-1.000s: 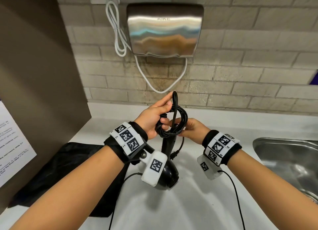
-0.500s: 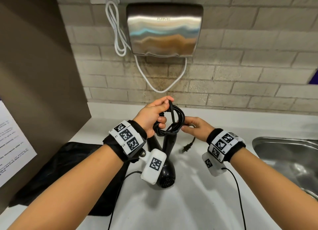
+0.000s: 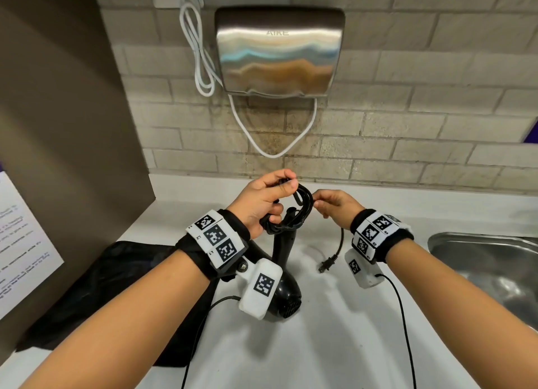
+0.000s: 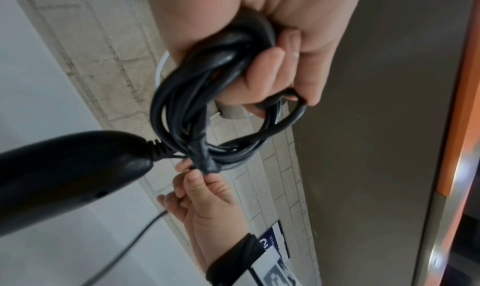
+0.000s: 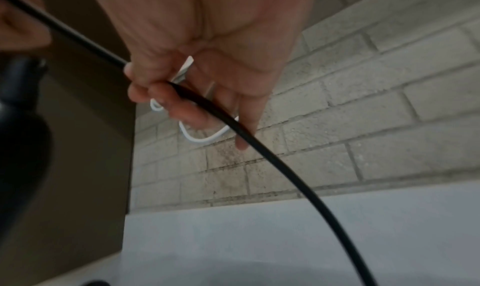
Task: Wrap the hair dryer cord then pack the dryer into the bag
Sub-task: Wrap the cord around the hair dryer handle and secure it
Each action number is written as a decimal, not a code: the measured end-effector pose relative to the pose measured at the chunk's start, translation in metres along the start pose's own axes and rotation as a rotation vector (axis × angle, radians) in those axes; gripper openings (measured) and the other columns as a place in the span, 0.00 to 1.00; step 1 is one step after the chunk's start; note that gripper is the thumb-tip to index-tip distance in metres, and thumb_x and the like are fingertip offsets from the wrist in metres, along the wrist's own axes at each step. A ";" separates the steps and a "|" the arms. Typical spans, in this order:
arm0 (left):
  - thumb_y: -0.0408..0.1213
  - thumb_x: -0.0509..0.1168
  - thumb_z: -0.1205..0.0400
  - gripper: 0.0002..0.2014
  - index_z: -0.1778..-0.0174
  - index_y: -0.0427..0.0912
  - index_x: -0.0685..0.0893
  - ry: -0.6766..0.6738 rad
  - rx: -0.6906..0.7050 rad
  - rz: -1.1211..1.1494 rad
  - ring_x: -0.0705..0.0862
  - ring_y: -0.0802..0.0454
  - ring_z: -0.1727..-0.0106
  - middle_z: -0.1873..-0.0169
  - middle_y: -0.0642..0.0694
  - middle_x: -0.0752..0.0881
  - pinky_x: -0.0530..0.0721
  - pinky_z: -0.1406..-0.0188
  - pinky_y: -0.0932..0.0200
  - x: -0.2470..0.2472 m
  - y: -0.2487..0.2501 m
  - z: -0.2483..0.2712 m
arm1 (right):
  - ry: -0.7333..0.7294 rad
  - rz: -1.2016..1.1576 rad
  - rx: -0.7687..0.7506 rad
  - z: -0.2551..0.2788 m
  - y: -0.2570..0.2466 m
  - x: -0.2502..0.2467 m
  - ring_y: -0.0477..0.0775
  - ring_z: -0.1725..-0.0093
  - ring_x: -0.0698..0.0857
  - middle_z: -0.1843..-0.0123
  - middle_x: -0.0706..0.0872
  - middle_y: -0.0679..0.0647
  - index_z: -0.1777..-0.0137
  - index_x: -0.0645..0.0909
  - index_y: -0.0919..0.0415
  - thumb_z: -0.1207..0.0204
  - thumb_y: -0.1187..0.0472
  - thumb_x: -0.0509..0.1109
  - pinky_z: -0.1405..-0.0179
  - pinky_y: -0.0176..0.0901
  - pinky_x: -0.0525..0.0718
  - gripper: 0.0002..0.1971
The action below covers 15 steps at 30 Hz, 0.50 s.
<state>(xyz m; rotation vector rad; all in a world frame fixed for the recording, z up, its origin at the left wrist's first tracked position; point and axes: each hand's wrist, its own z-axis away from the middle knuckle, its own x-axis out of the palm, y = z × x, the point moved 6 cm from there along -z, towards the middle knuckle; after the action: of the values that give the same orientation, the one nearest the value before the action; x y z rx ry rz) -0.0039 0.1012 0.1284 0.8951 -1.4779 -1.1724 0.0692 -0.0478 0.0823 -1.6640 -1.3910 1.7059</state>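
Note:
The black hair dryer (image 3: 286, 294) points nose down below my hands, its handle (image 4: 64, 177) upward. My left hand (image 3: 279, 190) grips the coiled black cord (image 3: 301, 205) above the handle; the loops (image 4: 207, 89) pass through its curled fingers. My right hand (image 3: 317, 201) pinches the cord at the coil's right side, and its fingertips (image 4: 200, 177) hold a wrapped strand. The free end runs through my right fingers (image 5: 161, 93), and the plug (image 3: 327, 263) dangles under that wrist. The black bag (image 3: 110, 286) lies flat on the counter at the left.
A steel sink (image 3: 489, 260) is set into the white counter (image 3: 320, 345) at the right. A steel hand dryer (image 3: 279, 51) with a white cable hangs on the brick wall. A brown partition (image 3: 58, 126) bearing a paper notice closes off the left side.
The upright cord loop has been pulled down into the coil. My right hand drew the free end out, and the plug now hangs lower beneath the right wrist.

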 end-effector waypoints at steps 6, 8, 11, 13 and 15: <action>0.25 0.61 0.19 0.15 0.50 0.54 0.81 -0.010 0.075 -0.087 0.60 0.63 0.86 0.72 0.53 0.72 0.63 0.88 0.71 0.000 0.007 -0.004 | -0.124 0.099 -0.072 0.005 -0.017 0.017 0.34 0.55 0.78 0.56 0.81 0.41 0.45 0.79 0.52 0.20 0.71 0.60 0.50 0.24 0.76 0.14; 0.24 0.61 0.19 0.17 0.47 0.54 0.81 -0.026 0.086 -0.099 0.61 0.63 0.86 0.73 0.54 0.73 0.63 0.88 0.71 0.000 0.006 -0.005 | -0.115 0.005 -0.109 0.006 -0.022 0.017 0.31 0.52 0.80 0.50 0.82 0.46 0.41 0.79 0.53 0.21 0.70 0.62 0.43 0.28 0.76 0.14; 0.22 0.62 0.20 0.16 0.50 0.51 0.82 -0.052 0.077 -0.124 0.61 0.64 0.87 0.78 0.55 0.76 0.62 0.87 0.71 0.005 0.001 -0.004 | -0.002 -0.020 -0.108 0.001 -0.023 0.007 0.26 0.62 0.81 0.57 0.83 0.51 0.45 0.82 0.67 0.22 0.71 0.63 0.52 0.22 0.77 0.10; 0.21 0.63 0.22 0.15 0.53 0.49 0.82 -0.038 0.064 -0.124 0.61 0.63 0.87 0.78 0.55 0.77 0.62 0.87 0.71 0.005 -0.002 -0.003 | 0.065 0.005 -0.078 -0.004 -0.024 -0.003 0.26 0.67 0.79 0.64 0.81 0.47 0.51 0.82 0.70 0.22 0.71 0.63 0.55 0.23 0.75 0.07; 0.24 0.64 0.21 0.12 0.55 0.49 0.81 -0.019 0.028 -0.103 0.61 0.64 0.88 0.79 0.56 0.78 0.61 0.88 0.71 0.003 -0.004 -0.004 | 0.101 0.050 -0.071 -0.007 -0.030 -0.012 0.29 0.67 0.78 0.65 0.80 0.44 0.56 0.81 0.63 0.22 0.70 0.64 0.53 0.31 0.74 0.06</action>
<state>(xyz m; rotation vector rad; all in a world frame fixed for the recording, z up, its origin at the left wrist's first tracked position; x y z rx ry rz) -0.0011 0.0970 0.1253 0.9919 -1.4809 -1.2407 0.0675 -0.0418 0.1145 -1.8114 -1.3895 1.5920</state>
